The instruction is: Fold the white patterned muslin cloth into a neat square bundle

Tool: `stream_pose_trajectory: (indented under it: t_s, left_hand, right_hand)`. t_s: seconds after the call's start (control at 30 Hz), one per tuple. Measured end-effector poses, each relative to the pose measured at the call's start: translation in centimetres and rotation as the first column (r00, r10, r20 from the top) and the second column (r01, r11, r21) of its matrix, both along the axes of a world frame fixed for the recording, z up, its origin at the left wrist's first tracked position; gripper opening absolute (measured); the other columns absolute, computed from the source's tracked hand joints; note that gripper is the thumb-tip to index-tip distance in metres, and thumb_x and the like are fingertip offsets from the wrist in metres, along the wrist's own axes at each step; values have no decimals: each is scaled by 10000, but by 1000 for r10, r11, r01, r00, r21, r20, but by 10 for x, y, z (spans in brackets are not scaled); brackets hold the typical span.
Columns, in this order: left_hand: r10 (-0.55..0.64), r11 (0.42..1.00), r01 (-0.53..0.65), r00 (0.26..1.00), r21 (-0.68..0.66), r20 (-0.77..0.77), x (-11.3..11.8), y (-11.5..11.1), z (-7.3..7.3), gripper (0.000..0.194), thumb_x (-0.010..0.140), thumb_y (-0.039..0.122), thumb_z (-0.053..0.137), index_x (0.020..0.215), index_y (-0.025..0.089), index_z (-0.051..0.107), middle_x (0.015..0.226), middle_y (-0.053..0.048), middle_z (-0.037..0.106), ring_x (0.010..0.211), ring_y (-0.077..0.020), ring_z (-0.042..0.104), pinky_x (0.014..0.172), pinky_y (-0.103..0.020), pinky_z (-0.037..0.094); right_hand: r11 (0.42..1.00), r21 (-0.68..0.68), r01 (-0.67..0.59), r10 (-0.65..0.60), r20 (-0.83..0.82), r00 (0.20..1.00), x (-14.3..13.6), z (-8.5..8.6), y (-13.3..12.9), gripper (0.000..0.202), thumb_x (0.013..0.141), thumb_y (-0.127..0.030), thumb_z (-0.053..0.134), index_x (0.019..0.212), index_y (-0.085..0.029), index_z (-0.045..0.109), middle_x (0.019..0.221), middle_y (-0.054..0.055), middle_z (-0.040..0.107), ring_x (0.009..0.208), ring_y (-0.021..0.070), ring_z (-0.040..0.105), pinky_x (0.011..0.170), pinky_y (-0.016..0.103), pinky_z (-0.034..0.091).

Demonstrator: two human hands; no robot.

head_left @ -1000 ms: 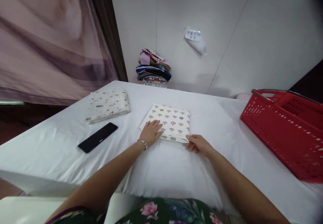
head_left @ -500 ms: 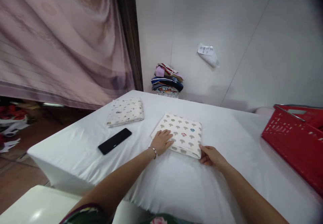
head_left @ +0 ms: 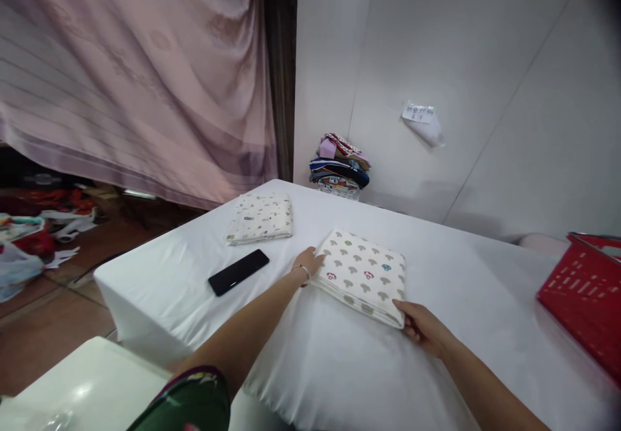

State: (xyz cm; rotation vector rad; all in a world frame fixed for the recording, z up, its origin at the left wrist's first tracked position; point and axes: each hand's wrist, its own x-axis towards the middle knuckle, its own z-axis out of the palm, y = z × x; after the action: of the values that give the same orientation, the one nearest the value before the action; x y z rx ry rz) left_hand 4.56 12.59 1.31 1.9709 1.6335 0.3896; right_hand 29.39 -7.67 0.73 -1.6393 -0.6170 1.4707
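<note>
A folded white cloth (head_left: 361, 274) printed with grey mushrooms and a few coloured ones lies on the white-covered table (head_left: 436, 256). My left hand (head_left: 309, 266) grips its left edge, thumb on top and the other fingers partly hidden beneath. At the near right corner, my right hand (head_left: 421, 325) pinches the layers between thumb and fingers. To the left rests a second folded white cloth (head_left: 262, 219) with small dark prints. In front of that one lies a black phone (head_left: 239, 272).
A red plastic basket (head_left: 582, 295) stands at the table's right. Behind the far edge rises a pile of folded clothes (head_left: 339, 167) against the wall. A pink curtain (head_left: 194, 81) hangs at the left. A white stool-like surface (head_left: 87, 386) is at the lower left.
My left hand has moved from lying flat on top of the mushroom-print cloth to gripping its left edge. My right hand stays at the near right corner. The camera view has shifted left.
</note>
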Motion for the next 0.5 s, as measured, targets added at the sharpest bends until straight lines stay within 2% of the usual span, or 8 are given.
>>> stream_pose_trajectory:
  t_s: [0.1, 0.17, 0.23, 0.3, 0.37, 0.43, 0.5]
  left_hand:
    - [-14, 998, 16, 1000, -60, 25, 3, -18, -4, 460, 762, 414, 522, 1158, 185, 471, 1089, -108, 628, 974, -221, 599, 767, -282, 463]
    - [-50, 992, 56, 997, -114, 60, 4, -40, -9, 498, 707, 426, 591, 1120, 167, 492, 1006, -95, 659, 878, -207, 630, 692, -254, 484]
    - [-116, 965, 143, 984, -218, 133, 4, -62, -13, 547, 651, 454, 641, 1093, 164, 502, 924, -72, 679, 738, -189, 648, 572, -234, 492]
    - [-180, 906, 250, 958, -343, 223, 4, -77, -15, 586, 639, 489, 642, 1104, 167, 490, 850, -52, 686, 610, -173, 638, 477, -233, 478]
    - [-204, 881, 291, 945, -373, 256, 3, -80, -12, 511, 679, 509, 597, 1050, 164, 532, 784, -43, 683, 535, -161, 619, 445, -238, 468]
    - [-179, 921, 244, 957, -303, 227, 3, -69, -8, 375, 752, 487, 518, 924, 162, 595, 758, -42, 679, 522, -150, 613, 473, -243, 476]
    - [-127, 963, 170, 970, -209, 206, 2, -52, -3, 313, 802, 424, 463, 885, 164, 617, 823, -52, 679, 598, -155, 630, 564, -259, 496]
  right_hand:
    - [999, 42, 32, -35, 72, 997, 20, 4, -10, 376, 708, -454, 588, 552, -182, 379, 445, -81, 296, 358, 33, 259, 341, 165, 144]
    - [998, 15, 60, -61, 166, 984, 42, 6, -20, 366, 693, -470, 591, 557, -187, 403, 435, -78, 295, 360, 45, 244, 347, 183, 158]
    - [999, -31, 19, -11, 248, 969, 64, 7, -32, 358, 682, -485, 596, 556, -191, 434, 414, -73, 301, 358, 57, 236, 357, 202, 164]
    - [995, -80, -52, 73, 290, 954, 81, 7, -42, 359, 697, -504, 570, 545, -198, 457, 390, -65, 299, 351, 67, 226, 368, 219, 168]
    - [984, -138, -110, 149, 319, 936, 90, 8, -47, 370, 717, -527, 536, 539, -211, 467, 385, -52, 316, 347, 79, 243, 377, 234, 184]
    - [963, -217, -157, 233, 391, 890, 95, 11, -46, 377, 715, -563, 521, 560, -222, 484, 410, -30, 375, 357, 98, 310, 384, 245, 217]
    - [945, -291, -149, 295, 560, 774, 97, 17, -40, 371, 679, -588, 547, 615, -223, 528, 470, 3, 472, 407, 138, 426, 403, 259, 282]
